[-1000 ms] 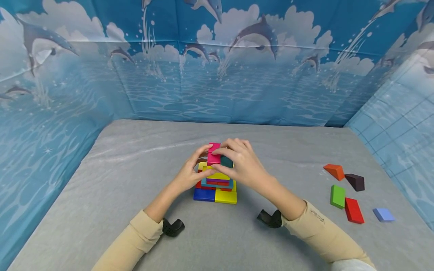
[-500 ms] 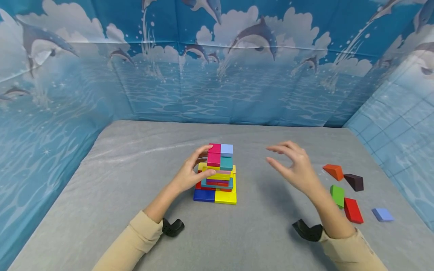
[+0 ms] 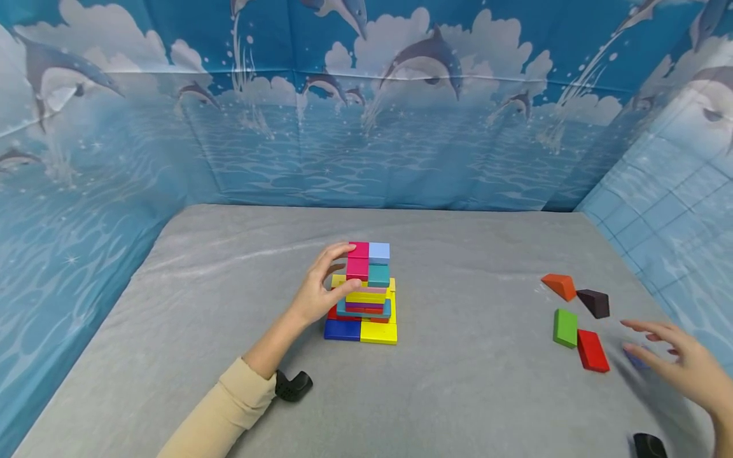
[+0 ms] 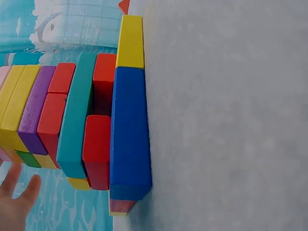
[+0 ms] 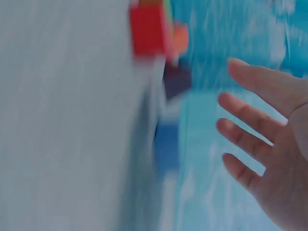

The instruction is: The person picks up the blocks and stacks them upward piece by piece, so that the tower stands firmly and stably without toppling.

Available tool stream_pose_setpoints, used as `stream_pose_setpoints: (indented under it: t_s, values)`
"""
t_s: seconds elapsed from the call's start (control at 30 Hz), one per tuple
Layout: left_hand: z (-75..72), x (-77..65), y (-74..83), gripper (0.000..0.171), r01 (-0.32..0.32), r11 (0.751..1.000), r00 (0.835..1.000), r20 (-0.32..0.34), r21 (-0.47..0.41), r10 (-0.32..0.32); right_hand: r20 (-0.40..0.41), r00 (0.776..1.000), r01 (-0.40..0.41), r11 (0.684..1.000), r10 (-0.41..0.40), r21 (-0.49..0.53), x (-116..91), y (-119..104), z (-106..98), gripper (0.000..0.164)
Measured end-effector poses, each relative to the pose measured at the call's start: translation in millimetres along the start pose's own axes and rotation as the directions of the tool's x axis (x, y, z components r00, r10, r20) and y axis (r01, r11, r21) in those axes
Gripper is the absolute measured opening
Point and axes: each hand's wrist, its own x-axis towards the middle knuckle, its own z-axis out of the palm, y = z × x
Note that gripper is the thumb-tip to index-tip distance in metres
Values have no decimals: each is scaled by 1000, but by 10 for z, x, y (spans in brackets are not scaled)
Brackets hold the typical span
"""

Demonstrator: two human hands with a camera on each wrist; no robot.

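A tower of coloured wooden blocks (image 3: 365, 297) stands on the grey cloth, with blue and yellow blocks at its base. Two crimson blocks (image 3: 357, 269), a teal block (image 3: 378, 276) and a light blue block (image 3: 379, 252) are at the top. My left hand (image 3: 316, 287) stays at the tower's upper left, thumb in front and fingers spread; exact contact cannot be made out. Far to the right, my right hand (image 3: 681, 364) hovers with loosely extended fingers by a small blue block (image 5: 167, 147), which it partly hides in the head view.
Left of the right hand lie an orange wedge (image 3: 559, 287), a dark wedge (image 3: 593, 303), a green block (image 3: 565, 328) and a red block (image 3: 593, 351). A dolphin-printed curtain (image 3: 366, 152) borders the cloth-covered table (image 3: 458, 394) behind and at the sides.
My right hand has left the top of the tower and swung right to the loose blocks, uncovering the light blue and teal blocks. The left hand has stayed by the tower.
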Motion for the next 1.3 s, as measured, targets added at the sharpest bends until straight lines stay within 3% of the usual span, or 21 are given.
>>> stream_pose_setpoints:
  t_s: [0.17, 0.3, 0.4, 0.6, 0.8, 0.93, 1.03, 1.1, 1.17, 1.23, 1.3]
  values:
    - [-1, -1, 8, 51, 4, 997, 1000, -8, 72, -4, 110, 985, -136, 990, 132, 29, -206, 193, -31, 49]
    - [6, -9, -163, 55, 30, 995, 1000, -5, 97, -30, 127, 971, -209, 977, 203, 39, -229, 280, 20, 57]
    - [6, -16, -317, 59, 40, 994, 999, -1, 97, -40, 148, 966, -218, 975, 211, 31, -192, 308, 45, 62]
    - [-14, -25, -371, 55, 7, 996, 1000, -2, 85, -6, 175, 960, -222, 975, 219, -1, -124, 286, 36, 64]
    - [-13, -14, -361, 53, -14, 996, 1000, 6, 87, 14, 53, 986, -157, 988, 157, 1, -47, 87, -26, 53]
    - [-8, -3, -254, 53, -10, 996, 1000, 2, 93, 10, -35, 999, -39, 999, 40, 26, 124, -492, -128, 47]
    - [-13, 7, -114, 52, -13, 995, 1000, -2, 97, 13, -113, 987, 126, 987, -114, 100, 276, -1076, -184, 43]
    - [-18, 12, -31, 51, -12, 995, 1000, -3, 98, 12, -180, 957, 253, 958, -228, 137, 376, -1454, -164, 42]
    - [-20, 15, -6, 51, -8, 995, 1000, -4, 95, 8, -231, 912, 380, 910, -339, 165, 464, -1803, -114, 42]
    - [-15, 12, -72, 51, 3, 996, 1000, -5, 92, -3, -256, 870, 472, 862, -422, 184, 549, -2133, -40, 44]
    - [-11, 7, -166, 53, 8, 996, 1000, -8, 85, -7, -250, 843, 528, 822, -476, 216, 614, -2429, 31, 45]
